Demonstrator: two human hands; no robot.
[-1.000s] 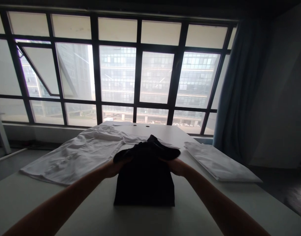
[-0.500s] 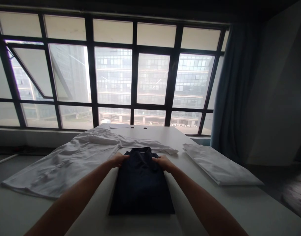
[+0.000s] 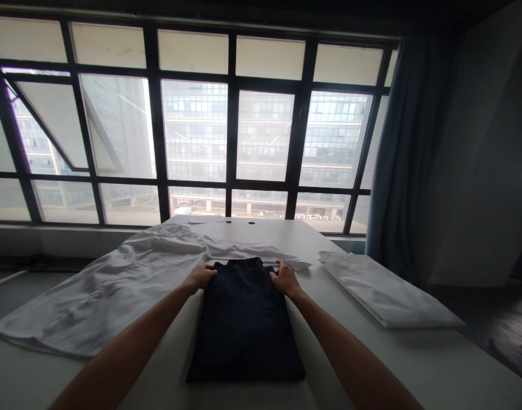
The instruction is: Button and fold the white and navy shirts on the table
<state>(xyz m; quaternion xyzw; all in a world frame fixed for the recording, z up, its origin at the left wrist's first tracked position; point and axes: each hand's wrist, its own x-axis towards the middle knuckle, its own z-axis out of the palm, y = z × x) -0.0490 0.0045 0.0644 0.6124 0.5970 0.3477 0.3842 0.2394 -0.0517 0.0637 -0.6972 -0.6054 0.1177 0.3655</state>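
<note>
A dark navy shirt (image 3: 247,324), folded into a neat rectangle, lies on the white table (image 3: 158,378) in front of me, its collar at the far end. My left hand (image 3: 202,277) pinches the shirt's far left corner between thumb and fingers. At the far right corner, my right hand (image 3: 285,279) grips the edge beside the collar, thumb on top. Spread out to the left and behind the navy shirt is a rumpled white shirt (image 3: 111,279), one sleeve reaching right past the collar.
On the right of the table rests a folded white garment (image 3: 389,290). A large window (image 3: 261,136) with dark frames fills the far side, one pane tilted outward at left. A blue-grey curtain (image 3: 406,171) hangs at right. Something pale and blurred shows at the right edge.
Both hands have shifted slightly outward at the shirt's far corners. The collar area lies flatter and smoother than before. The view has moved a little.
</note>
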